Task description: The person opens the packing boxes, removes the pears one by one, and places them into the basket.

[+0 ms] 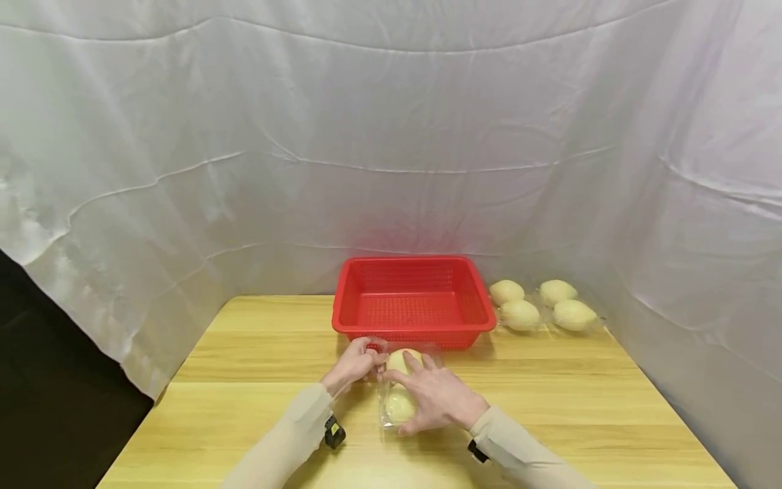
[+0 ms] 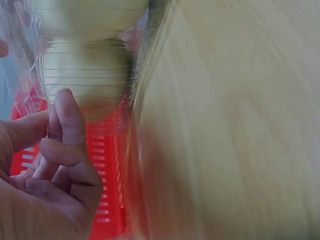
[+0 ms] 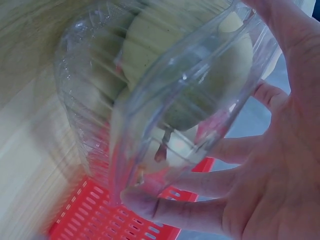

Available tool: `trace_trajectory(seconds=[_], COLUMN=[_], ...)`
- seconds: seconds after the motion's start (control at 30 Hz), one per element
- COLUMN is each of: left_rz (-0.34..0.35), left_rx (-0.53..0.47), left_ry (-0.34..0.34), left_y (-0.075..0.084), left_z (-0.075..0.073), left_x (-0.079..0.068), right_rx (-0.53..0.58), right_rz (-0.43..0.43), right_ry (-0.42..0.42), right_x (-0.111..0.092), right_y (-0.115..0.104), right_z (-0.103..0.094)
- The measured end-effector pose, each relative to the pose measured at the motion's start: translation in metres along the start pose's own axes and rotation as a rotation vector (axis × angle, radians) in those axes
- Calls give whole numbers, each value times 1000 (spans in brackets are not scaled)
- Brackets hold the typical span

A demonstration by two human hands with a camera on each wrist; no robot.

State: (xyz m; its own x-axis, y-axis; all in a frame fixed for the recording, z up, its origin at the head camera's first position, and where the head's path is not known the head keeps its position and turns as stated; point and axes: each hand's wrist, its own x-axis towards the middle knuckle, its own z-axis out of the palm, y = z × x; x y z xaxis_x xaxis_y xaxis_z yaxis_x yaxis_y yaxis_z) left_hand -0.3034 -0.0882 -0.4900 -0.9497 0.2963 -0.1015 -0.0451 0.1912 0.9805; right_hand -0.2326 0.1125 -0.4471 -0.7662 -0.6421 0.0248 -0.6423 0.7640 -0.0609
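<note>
Just in front of the red basket is a clear plastic clamshell box with pale yellow oval fruit inside. My left hand pinches the box's plastic edge between thumb and fingertips; the left wrist view shows the thin edge by the index finger. My right hand spans the box from the other side, thumb toward the near end and fingers spread over the far part. In the right wrist view, those fingers lie against the clear lid, and part of the fruit is hidden behind plastic glare.
The red basket with slotted walls stands at the back middle of the wooden table. To its right are several similar pale fruits in clear packs. White sheeting hangs behind and along the sides.
</note>
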Motion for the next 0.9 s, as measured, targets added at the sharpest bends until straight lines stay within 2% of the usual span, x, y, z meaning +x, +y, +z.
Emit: trace_trajectory(seconds=[0.17,0.37,0.5,0.6,0.7,0.8,0.9], left_rz=[6,39,82,110,126,130,116], left_rx=[-19,-6,45,99,134,127,108], left_ry=[14,110,140,108,28,-70,-107], left_y=[0,-2,-5,-7,-7,-7,-7], left_z=[3,6,8,5,-2,-8,-11], left_x=[2,3,1,-3,-9,-14,-16], right_rx=[-4,-14,-20,3,42,76,114], right_rz=[-9,-24,-27,-11,-1,-9,-24], right_ry=[13,67,81,65,46,38,42], right_x=[-1,-5,-6,-9,-11,-13,-15], right_y=[2,2,2,3,4,6,8], right_z=[0,1,2,1,1,1,0])
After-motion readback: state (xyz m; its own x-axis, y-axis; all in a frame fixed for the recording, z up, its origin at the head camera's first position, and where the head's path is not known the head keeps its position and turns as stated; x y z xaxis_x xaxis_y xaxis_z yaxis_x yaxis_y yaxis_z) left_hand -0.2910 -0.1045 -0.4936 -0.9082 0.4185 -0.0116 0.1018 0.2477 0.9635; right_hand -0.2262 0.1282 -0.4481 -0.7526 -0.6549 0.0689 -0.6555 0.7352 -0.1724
